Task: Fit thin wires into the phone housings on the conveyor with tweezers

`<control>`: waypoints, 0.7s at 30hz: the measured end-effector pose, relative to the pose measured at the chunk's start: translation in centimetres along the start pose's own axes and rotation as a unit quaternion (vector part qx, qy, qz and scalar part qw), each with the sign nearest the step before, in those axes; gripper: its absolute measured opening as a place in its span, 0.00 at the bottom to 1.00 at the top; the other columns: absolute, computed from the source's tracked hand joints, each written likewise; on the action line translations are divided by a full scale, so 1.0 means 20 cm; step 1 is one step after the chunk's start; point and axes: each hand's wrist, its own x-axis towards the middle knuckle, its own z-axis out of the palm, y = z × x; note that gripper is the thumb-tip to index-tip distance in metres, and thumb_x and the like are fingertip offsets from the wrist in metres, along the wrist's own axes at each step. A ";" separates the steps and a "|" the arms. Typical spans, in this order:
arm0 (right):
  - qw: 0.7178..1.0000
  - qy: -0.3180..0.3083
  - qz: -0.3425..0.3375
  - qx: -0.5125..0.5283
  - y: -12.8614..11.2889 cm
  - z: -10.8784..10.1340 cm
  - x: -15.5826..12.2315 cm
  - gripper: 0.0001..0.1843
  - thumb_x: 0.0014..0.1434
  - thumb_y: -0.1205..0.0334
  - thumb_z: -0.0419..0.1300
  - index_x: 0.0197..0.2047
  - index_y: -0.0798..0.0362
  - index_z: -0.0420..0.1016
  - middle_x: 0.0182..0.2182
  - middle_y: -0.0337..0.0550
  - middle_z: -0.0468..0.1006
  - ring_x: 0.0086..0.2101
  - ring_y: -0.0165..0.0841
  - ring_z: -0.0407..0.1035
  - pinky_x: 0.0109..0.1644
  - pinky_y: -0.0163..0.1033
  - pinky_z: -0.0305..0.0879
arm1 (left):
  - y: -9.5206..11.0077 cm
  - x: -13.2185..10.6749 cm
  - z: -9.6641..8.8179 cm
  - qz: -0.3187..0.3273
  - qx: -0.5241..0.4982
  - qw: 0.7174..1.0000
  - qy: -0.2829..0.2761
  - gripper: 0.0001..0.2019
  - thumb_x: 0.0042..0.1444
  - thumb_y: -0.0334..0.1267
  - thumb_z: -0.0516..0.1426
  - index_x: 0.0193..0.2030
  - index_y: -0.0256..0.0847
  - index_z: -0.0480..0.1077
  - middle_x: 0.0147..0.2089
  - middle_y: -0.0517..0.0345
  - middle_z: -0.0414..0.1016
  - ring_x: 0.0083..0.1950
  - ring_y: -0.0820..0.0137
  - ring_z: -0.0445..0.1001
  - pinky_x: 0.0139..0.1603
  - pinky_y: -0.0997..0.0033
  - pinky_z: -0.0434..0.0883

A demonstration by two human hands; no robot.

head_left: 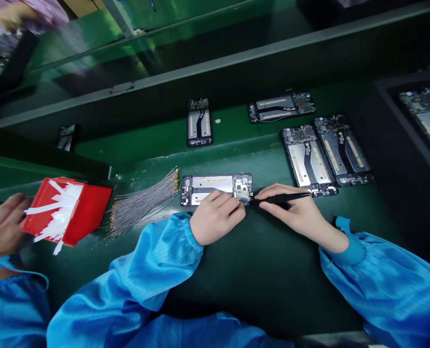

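An opened phone (215, 182) lies lengthwise on the green bench in front of me, its circuit board showing at the right end. My left hand (218, 217) rests over its near edge with curled, closed fingers; the fingertips are partly hidden. Black tweezers (287, 197) are pinched in my right hand (298, 208), and their tips reach the phone's right end, close to my left fingers. To the left of the phone lies a bundle of thin grey cables (142, 205) with gold-coloured ends.
Two opened phones (307, 159) lie side by side to the right, with others (199, 123) behind on the bench. A red bin (92, 210) with white strips stands at left, beside a co-worker's hand (5, 224). A green post (44, 154) juts in from the left.
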 end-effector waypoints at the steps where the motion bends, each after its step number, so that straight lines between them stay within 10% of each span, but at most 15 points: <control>1: 1.000 -0.003 -0.005 -0.005 0.00 0.00 0.00 0.07 0.54 0.62 0.57 0.37 0.50 0.72 0.36 0.44 0.75 0.38 0.35 0.70 0.43 0.43 0.68 | 0.00 0.00 0.00 0.000 0.000 1.000 0.001 0.07 0.59 0.28 0.48 0.36 0.38 0.66 0.30 0.60 0.69 0.32 0.73 0.65 0.33 0.69 0.58; 15: 0.991 -0.046 -0.105 -0.075 -0.07 0.00 0.03 0.06 0.55 0.68 0.53 0.37 0.50 0.68 0.34 0.43 0.73 0.36 0.33 0.68 0.40 0.40 0.67 | -0.01 0.01 0.00 -0.058 -0.087 0.994 -0.021 0.10 0.61 0.33 0.46 0.35 0.38 0.68 0.30 0.57 0.68 0.33 0.71 0.64 0.34 0.71 0.63; 21: 0.981 -0.101 -0.103 -0.128 -0.05 -0.03 0.14 0.18 0.54 0.71 0.49 0.48 0.49 0.64 0.51 0.46 0.64 0.48 0.36 0.63 0.48 0.42 0.64 | -0.03 0.03 0.03 -0.114 -0.141 0.983 -0.018 0.11 0.60 0.33 0.46 0.34 0.36 0.67 0.31 0.54 0.67 0.34 0.70 0.65 0.35 0.71 0.66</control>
